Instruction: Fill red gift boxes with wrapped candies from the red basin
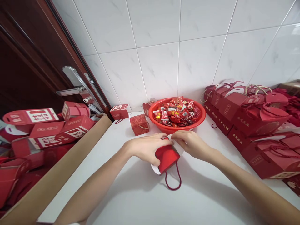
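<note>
A red paper gift box (167, 157) with a dark red cord handle (173, 189) lies tilted above the white table, its cord toward me. My left hand (150, 148) wraps over its left side, thumb near the lower edge and fingers across the far end. At the far right corner, my right hand (191, 142) pinches a pale flap of the same box. Its fingertips are partly hidden. Just beyond both hands stands a red plastic basket (154, 122), heaped with wrapped candies (174, 111).
Two small red boxes, a patterned one (139, 124) and a printed one (120, 112), stand left of the basket. Stacked red boxes (248, 122) line the right side. A cardboard carton (67, 162) full of red boxes is at left, by a dark door (25, 56).
</note>
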`<state>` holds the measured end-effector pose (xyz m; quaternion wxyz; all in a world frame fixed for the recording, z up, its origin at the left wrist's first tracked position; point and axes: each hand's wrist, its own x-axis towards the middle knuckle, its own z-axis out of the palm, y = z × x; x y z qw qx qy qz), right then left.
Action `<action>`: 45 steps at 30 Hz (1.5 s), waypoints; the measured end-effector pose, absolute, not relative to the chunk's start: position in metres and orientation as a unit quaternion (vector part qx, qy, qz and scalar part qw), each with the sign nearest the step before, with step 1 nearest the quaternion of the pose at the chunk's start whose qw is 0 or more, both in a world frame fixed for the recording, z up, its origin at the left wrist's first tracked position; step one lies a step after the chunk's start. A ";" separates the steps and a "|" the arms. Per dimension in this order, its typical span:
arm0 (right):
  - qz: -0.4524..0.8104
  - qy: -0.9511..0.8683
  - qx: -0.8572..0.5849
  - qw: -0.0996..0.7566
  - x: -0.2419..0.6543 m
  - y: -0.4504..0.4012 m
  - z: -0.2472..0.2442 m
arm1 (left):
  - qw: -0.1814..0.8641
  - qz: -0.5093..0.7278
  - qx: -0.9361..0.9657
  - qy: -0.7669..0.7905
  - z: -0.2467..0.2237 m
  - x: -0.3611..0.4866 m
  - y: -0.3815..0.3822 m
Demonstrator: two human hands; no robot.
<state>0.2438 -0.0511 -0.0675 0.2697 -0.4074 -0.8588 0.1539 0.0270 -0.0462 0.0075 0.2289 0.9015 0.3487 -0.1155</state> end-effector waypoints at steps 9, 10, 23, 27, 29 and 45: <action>-0.129 -0.879 -0.355 0.290 0.224 -0.074 -0.078 | 0.212 -0.117 0.876 0.416 -0.005 0.027 -0.046; -0.130 -0.884 -0.337 0.296 0.222 -0.078 -0.077 | 0.206 -0.119 0.876 0.420 -0.006 0.027 -0.046; -0.072 -0.923 -0.268 0.268 0.214 -0.092 -0.077 | 0.251 -0.134 0.878 0.384 -0.001 0.038 -0.045; -0.070 -0.921 -0.313 0.219 0.216 -0.090 -0.077 | 0.244 -0.121 0.846 0.457 -0.006 0.038 -0.047; -0.045 -0.920 -0.341 0.190 0.219 -0.090 -0.073 | 0.246 -0.102 0.829 0.491 -0.009 0.035 -0.049; 0.200 -0.879 -0.375 0.216 0.241 -0.074 -0.052 | 0.390 0.218 0.754 0.482 -0.051 0.001 -0.062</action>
